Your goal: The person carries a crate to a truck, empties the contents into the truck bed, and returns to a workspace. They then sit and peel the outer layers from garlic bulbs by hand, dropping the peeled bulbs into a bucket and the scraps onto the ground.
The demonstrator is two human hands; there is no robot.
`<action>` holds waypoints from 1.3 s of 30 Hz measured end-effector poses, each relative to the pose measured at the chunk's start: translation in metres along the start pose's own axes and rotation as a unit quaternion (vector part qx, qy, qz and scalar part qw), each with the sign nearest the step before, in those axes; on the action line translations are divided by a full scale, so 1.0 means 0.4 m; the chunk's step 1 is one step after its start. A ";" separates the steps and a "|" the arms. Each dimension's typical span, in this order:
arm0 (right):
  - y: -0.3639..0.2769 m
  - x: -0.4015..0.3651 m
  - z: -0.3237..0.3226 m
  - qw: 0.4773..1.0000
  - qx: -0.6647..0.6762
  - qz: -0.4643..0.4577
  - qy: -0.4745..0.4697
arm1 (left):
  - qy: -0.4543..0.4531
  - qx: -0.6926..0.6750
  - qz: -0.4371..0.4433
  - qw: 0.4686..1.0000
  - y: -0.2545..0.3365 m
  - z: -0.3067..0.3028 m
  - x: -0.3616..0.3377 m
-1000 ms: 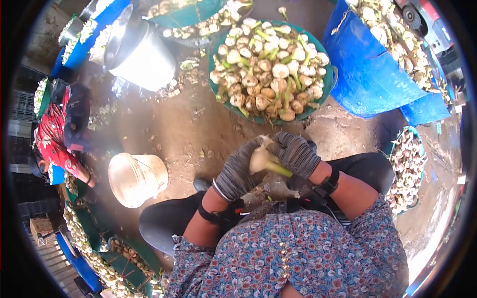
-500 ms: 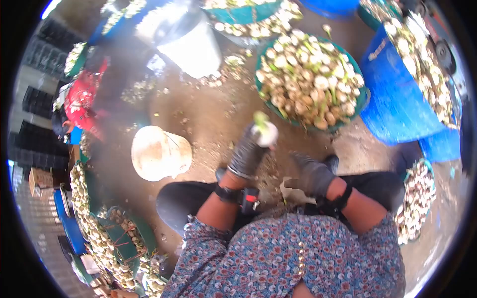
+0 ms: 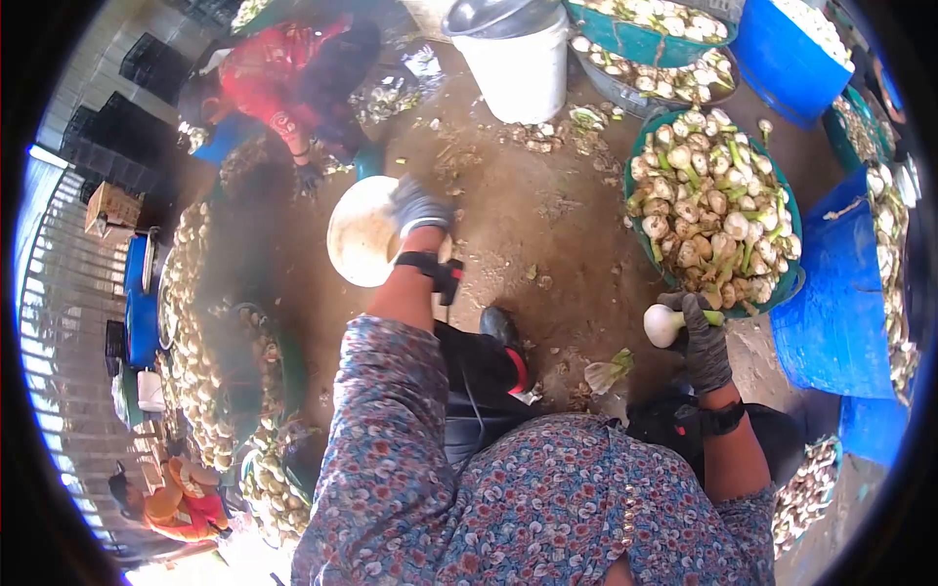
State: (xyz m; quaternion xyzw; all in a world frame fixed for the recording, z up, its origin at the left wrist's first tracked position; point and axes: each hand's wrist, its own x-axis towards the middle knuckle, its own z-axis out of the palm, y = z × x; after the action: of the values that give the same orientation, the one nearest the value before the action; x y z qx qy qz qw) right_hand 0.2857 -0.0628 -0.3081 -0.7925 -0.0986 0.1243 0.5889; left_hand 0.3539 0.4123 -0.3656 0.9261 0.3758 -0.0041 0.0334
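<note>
In my gloved right hand [image 3: 702,347] is a white garlic bulb [image 3: 664,325] with a short green stem, the fingers closed around it. That hand hangs at the near edge of a green basket [image 3: 796,281] heaped with garlic bulbs [image 3: 713,200]. My gloved left hand [image 3: 422,207] is stretched out over the right side of a dirty white bucket [image 3: 357,230]. Motion smears its fingers, and I cannot tell whether they hold anything. A cut leafy stalk [image 3: 610,371] lies on the floor between my legs.
Blue tubs [image 3: 831,293] of garlic stand at the right. At the top is a white bin [image 3: 513,78] beside more filled baskets. A person in red [image 3: 283,73] bends over at upper left; another person [image 3: 181,503] is at lower left. Garlic heaps [image 3: 191,332] line the left.
The view has swung left. My left hand, which held a bulb upright in front of me, has reached out to the white bucket. My right hand has moved to the basket's edge and now holds a bulb.
</note>
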 end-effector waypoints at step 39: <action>0.037 0.427 -0.265 0.889 -0.338 0.216 0.223 | -0.386 -0.593 0.331 0.624 0.453 -0.019 -0.585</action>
State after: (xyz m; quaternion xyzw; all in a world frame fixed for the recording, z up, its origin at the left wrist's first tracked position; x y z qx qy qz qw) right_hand 0.4812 -0.1118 -0.3070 -0.9520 0.1731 0.0277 0.2510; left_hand 0.3120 0.1204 -0.3400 0.6809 -0.0828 -0.1258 0.7167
